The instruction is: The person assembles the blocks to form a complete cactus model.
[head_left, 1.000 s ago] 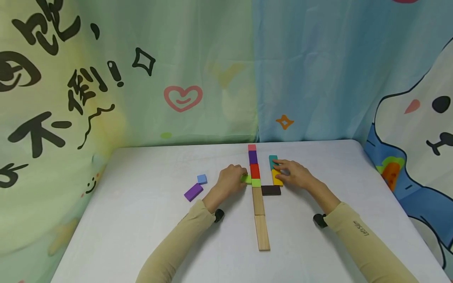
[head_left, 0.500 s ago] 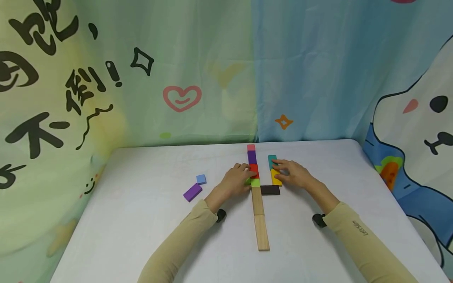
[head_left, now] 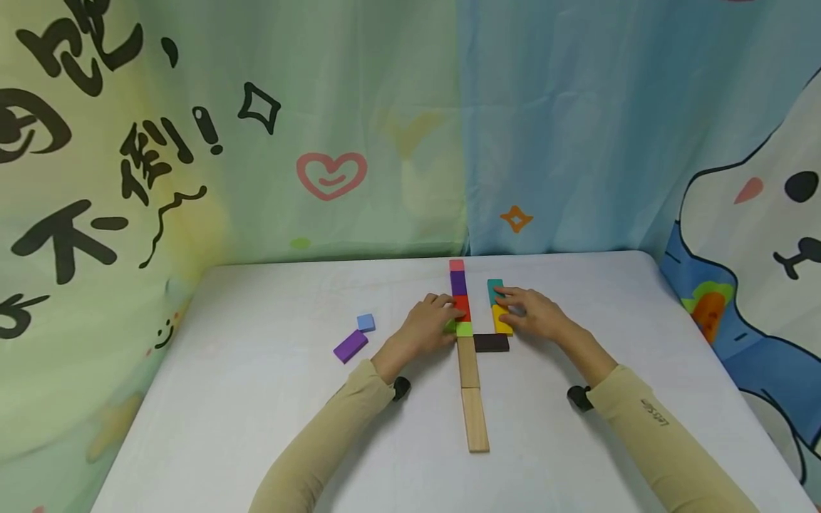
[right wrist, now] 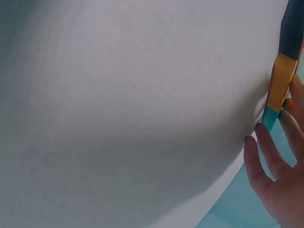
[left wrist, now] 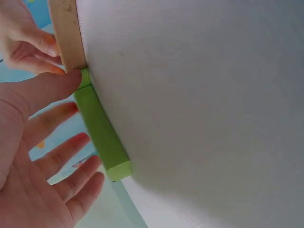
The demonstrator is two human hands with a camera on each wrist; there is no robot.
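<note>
In the head view, my left hand [head_left: 423, 324] lies at the left side of a column of blocks, its fingertips on the red block [head_left: 463, 305]. The left wrist view shows the thumb at the joint of a wood plank and a small green block, with a longer green block [left wrist: 102, 128] beside the spread fingers. My right hand [head_left: 535, 315] touches the teal block [head_left: 494, 285] and the yellow block [head_left: 502, 328] with loosely extended fingers. A dark block [head_left: 491, 343] juts right from the column. Farther back in line are a violet block [head_left: 458, 283] and a pink block [head_left: 457, 265].
Two wood planks [head_left: 474, 420] form the near end of the column. To the left lie a purple block [head_left: 350, 346] and a small blue block [head_left: 365, 323]. A white cloth covers the table [head_left: 288, 299], with a printed curtain [head_left: 385, 107] behind it.
My left hand has gone from pinching the green block's outer end to lying farther right, fingers over the column's edge at the red block. The right hand keeps its place.
</note>
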